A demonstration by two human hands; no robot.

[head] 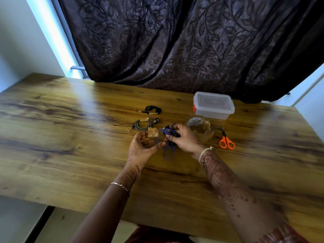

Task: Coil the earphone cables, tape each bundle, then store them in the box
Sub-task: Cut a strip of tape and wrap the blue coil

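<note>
Blue coiled earphone cable (169, 149) over wooden table (70, 137), pinched in right hand (184, 139) grip, left hand (142, 148) grip holding brown tape strip (152, 133), black taped bundle (152, 109), grey-green taped bundle (142, 124) beyond, brown tape roll (199, 128), orange-handled scissors (226, 141), lidded clear plastic box (213, 106) rightward

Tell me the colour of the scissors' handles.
The scissors have orange handles, seen best in the head view.

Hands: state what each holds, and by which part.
Left hand holds a tape strip by one end; right hand grips the blue cable at its coil's top.
</note>
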